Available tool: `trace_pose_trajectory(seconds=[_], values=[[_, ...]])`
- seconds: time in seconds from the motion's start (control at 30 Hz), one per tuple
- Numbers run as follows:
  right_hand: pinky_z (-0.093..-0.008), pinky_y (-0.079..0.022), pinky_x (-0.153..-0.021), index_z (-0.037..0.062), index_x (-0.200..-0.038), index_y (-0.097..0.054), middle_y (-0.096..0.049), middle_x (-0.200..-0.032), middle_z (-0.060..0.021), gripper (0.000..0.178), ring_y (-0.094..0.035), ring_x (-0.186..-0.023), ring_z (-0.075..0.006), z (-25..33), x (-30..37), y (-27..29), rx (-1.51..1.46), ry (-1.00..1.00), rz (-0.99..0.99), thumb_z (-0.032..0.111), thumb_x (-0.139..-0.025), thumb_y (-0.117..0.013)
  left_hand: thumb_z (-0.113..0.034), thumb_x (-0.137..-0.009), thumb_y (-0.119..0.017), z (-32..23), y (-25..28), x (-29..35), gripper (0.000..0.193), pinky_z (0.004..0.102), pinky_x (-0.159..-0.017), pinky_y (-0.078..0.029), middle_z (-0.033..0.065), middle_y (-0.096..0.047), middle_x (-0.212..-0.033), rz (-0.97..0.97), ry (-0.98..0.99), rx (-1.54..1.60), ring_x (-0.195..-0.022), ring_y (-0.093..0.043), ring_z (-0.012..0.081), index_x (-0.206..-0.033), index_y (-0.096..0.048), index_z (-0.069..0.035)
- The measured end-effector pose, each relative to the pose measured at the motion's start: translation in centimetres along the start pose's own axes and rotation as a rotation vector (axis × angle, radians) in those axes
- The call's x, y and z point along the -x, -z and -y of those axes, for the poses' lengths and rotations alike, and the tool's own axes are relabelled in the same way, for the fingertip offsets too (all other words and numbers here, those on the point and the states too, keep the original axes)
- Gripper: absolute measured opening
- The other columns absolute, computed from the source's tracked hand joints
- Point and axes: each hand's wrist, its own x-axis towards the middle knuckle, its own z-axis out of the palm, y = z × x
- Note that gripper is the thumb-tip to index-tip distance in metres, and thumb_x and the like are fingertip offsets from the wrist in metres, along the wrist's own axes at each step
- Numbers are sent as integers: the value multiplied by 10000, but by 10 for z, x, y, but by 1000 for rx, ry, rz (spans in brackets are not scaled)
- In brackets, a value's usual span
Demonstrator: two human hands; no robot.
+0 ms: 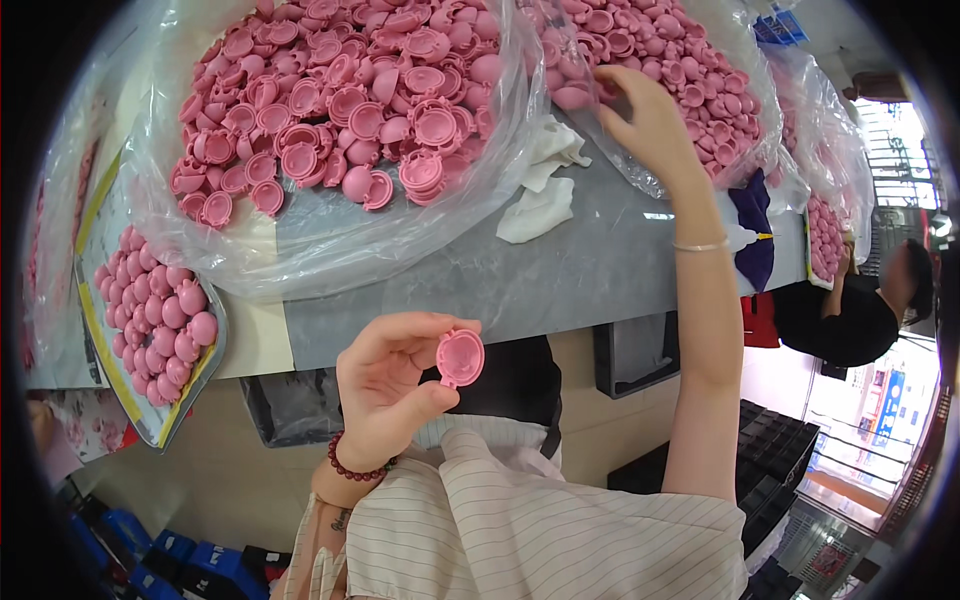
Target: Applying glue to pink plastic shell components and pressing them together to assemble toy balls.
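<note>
Pink shell (461,358): one in left hand (390,380), most look undone

Left bag (300,270), beyond left hand's fingers: piled with loose pink shells (345,105), many hollow side up. Right bag (772,120), around and past right hand (645,125)'s fingertips: second heap (710,105). Tray (155,428), left of left fingers: one batch of pink balls (172,314), rounded sides up. Probably the done share; small vs both heaps. Right fingers: curved, at the heap's near edge; can't tell if gripping. Left thumb and index: narrow, pinching the shell, hollow face to camera.
</note>
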Motion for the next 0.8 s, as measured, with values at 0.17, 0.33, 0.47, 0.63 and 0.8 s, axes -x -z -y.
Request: trace_pose_trajectory(seconds=[0.17,0.33,0.47,0.63,0.8], values=[[-251,-439,-687,9,-949,-509,-589,-899,-74,270,-573,-770,-155,14,3,5,-4,-194,-4,93,-706,-590,-275,-642,-727,-1,-1,6,528,267,-627,-505,175,-552,-947,-212,12,-133,-773,-567,170,-1004,-467,7],[-216,-444,-631,22,-826,-501,-597,-839,-106,228,-566,-733,-121,91,71,25,-694,-358,107,35,-665,-661,-281,-637,-730,-3,7,6,539,258,-609,-506,179,-550,-943,-289,50,-83,-764,-566,166,-1005,-459,4],[-212,-433,-596,9,-763,-499,-595,-859,-110,257,-559,-711,-120,122,114,-5,-555,-360,169,58,-618,-705,-285,-640,-728,-2,4,-2,535,255,-603,-507,180,-550,-936,-229,73,-10,-750,-569,166,-1003,-455,-2],[-222,-404,-567,2,-809,-542,-585,-873,-96,311,-521,-702,-136,127,113,-5,-266,-226,-58,76,-567,-723,-276,-643,-727,-1,3,-6,523,252,-588,-509,183,-549,-940,-176,96,13,-749,-574,169,-999,-459,-4],[-231,-394,-562,7,-868,-581,-560,-821,-71,341,-496,-676,-150,126,113,3,-199,-256,61,79,-560,-705,-240,-633,-735,0,-3,-7,521,269,-659,-501,192,-549,-952,-186,169,52,-801,-573,182,-1006,-470,8]])
